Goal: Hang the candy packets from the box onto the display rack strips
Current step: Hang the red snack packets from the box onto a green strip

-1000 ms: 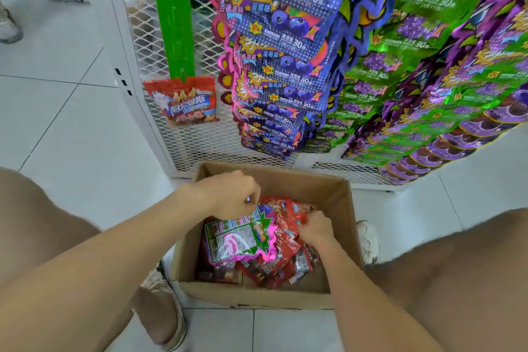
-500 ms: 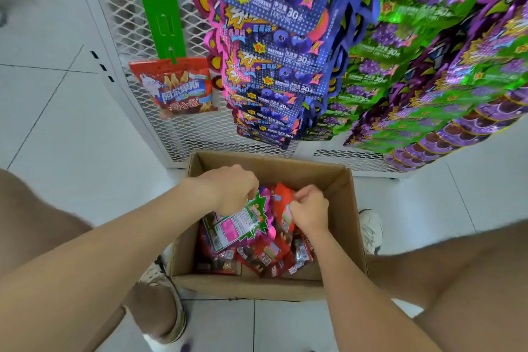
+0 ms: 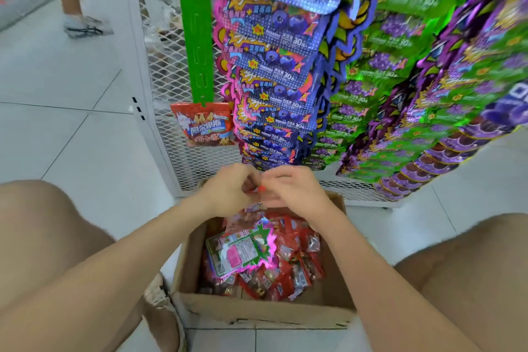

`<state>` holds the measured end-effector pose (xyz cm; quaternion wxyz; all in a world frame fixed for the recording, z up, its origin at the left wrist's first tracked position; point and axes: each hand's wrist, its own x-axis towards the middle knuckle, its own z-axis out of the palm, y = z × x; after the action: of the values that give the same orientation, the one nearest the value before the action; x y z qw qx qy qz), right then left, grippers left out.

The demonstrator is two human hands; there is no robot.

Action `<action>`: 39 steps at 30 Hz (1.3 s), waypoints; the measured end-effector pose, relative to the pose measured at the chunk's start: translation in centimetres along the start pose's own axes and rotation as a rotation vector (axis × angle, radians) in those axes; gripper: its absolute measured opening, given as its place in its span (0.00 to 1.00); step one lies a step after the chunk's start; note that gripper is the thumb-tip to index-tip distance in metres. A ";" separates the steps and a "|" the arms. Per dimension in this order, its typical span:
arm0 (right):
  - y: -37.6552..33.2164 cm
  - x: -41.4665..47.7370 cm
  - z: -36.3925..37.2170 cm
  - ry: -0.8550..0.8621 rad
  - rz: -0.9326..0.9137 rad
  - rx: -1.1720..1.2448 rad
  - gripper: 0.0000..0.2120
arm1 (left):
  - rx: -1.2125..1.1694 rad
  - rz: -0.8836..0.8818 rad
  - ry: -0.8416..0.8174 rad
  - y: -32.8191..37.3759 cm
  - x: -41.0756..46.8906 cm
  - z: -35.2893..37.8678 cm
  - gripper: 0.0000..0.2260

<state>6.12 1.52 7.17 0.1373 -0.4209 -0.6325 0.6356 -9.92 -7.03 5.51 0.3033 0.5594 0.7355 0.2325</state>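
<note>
the cardboard box [image 3: 265, 314] sits on the floor between bare knees, holding red candy packets [image 3: 288, 274] under a green-and-pink packet [image 3: 243, 248]. above its far edge the left hand [image 3: 228, 191] and right hand [image 3: 294, 191] meet, fingers pinched on a small red packet [image 3: 261, 188], mostly hidden. beyond, one red packet [image 3: 204, 126] hangs from the green strip [image 3: 194, 28] beside blue packets [image 3: 280, 66] on the mesh rack [image 3: 163, 71].
</note>
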 end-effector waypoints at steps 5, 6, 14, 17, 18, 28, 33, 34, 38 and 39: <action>-2.6 -0.5 -0.8 -0.035 -0.279 -0.760 0.02 | -0.193 -0.178 0.062 0.3 -1.6 -3.6 0.03; -2.9 -0.5 -0.9 0.010 -0.339 -0.856 0.04 | -0.271 -0.208 0.047 0.6 -1.9 -4.2 0.02; -5.6 -0.5 -1.2 -0.046 -0.468 -0.906 0.11 | -0.326 -0.213 0.460 1.4 -1.5 -6.4 0.16; -5.4 0.2 -0.5 -0.011 -0.472 -0.968 0.07 | -0.161 -0.141 0.825 0.9 -0.1 -7.8 0.27; -5.5 0.3 -0.2 0.010 -0.482 -0.959 0.07 | -0.168 -0.113 0.876 1.1 0.3 -8.3 0.29; -7.7 2.1 2.2 0.126 -0.675 -0.713 0.07 | -0.466 -0.160 0.706 2.1 1.1 -11.4 0.08; -9.3 2.3 4.4 0.275 -0.750 -0.541 0.05 | -0.527 -0.139 0.606 2.8 -1.2 -12.0 0.11; -9.5 2.4 4.8 0.299 -0.741 -0.463 0.04 | -0.528 -0.141 0.598 2.9 -1.8 -12.2 0.11; -10.0 2.5 6.2 0.338 -0.706 -0.159 0.04 | -0.577 -0.131 0.564 3.3 -3.4 -12.5 0.13; -10.1 2.6 6.5 0.343 -0.696 -0.128 0.04 | -0.601 -0.135 0.560 3.4 -3.6 -12.5 0.12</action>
<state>-3.66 0.48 14.51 0.4217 -0.2889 -0.7437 0.4308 -15.78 -9.68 17.38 0.2559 0.3118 0.7240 0.5596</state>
